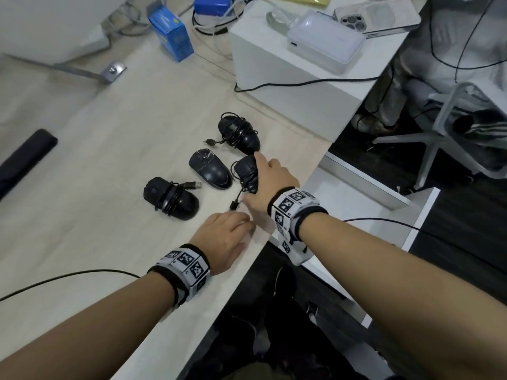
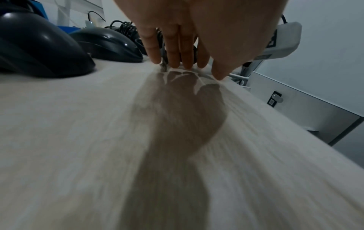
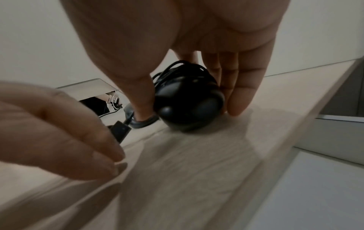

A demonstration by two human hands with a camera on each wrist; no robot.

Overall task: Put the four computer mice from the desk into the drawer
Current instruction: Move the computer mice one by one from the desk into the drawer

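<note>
Four black wired mice lie on the pale wood desk (image 1: 109, 149). My right hand (image 1: 251, 176) grips the nearest-right mouse (image 1: 244, 167), thumb on one side and fingers on the other; the right wrist view shows this mouse (image 3: 189, 96) still resting on the desk. Its USB plug (image 1: 234, 205) trails toward my left hand (image 1: 241, 218), whose straight fingertips (image 2: 175, 62) touch the desk beside the plug (image 3: 119, 130). The other mice are a far one (image 1: 238, 133), a scuffed middle one (image 1: 210, 168) and a left one (image 1: 170, 197) with a wrapped cable. The white drawer (image 1: 356, 212) stands open below the desk's right edge.
A white box (image 1: 288, 72) at the back carries a white device (image 1: 326, 42) and a phone (image 1: 375, 15). A blue carton (image 1: 171, 34) stands behind, a black wrist rest (image 1: 24, 157) lies at the left. A grey chair (image 1: 452, 127) is right of the drawer.
</note>
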